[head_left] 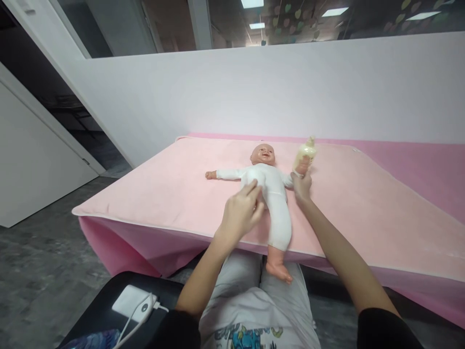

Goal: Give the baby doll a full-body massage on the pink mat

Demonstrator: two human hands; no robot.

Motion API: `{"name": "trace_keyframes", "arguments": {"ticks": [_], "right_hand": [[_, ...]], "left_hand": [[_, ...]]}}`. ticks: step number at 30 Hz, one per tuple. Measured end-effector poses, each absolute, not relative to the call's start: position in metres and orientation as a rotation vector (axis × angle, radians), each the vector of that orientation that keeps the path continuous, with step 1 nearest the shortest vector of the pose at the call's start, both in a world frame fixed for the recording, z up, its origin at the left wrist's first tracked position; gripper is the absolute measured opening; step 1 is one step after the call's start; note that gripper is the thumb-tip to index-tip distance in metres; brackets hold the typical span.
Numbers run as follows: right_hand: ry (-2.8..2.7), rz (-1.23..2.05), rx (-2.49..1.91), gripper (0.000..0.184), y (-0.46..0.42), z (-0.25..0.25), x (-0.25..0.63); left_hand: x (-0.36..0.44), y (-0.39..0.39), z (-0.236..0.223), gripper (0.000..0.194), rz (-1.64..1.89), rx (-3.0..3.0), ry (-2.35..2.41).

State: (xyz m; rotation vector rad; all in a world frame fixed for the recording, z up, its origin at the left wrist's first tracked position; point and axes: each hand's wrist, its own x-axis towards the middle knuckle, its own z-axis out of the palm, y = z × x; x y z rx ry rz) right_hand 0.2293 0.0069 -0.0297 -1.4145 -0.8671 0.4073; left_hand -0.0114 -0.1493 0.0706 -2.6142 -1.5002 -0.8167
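Our left hand (244, 208) meets the doll (279, 220), grip unclear; our right hand (302, 186) grasps its cuff beside a yellowish bottle (309, 145). Our shirt's blue lettering (227, 333) is illegible.

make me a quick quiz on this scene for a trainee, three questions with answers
1. Multiple choice: what colour is the see-through item at the right hand?
A) blue
B) yellowish
C) black

2. Fill in the blank: one bare ____ of the doll sticks out past the near edge of the pink cloth.

3. True or false: the doll lies face down.

Key: 1 B; 2 foot; 3 false, its face is turned up.
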Motion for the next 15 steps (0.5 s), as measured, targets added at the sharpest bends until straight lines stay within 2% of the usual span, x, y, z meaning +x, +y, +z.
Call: {"name": "trace_keyframes", "arguments": {"ticks": [4, 6, 10, 15], "right_hand": [[-1.592, 0.164, -1.385, 0.056, -0.012, -0.017, 0.211], [-1.727, 0.089, -1.376, 0.057, -0.016, -0.015, 0.206], [-1.449, 0.305, -1.38, 0.044, -0.009, -0.018, 0.211], [-0.704, 0.528, -1.427, 0.049, 0.015, -0.034, 0.229]], "left_hand": [[0.012, -0.094, 0.068, 0.023, -0.705, -2.502, -1.666], [0.018, -0.095, 0.069, 0.021, -0.668, -2.481, -1.65], [0.011, -0.147, 0.082, 0.024, -0.65, -2.505, -1.578], [-0.011, -0.21, 0.078, 0.033, -0.499, -2.551, -1.523]]}}
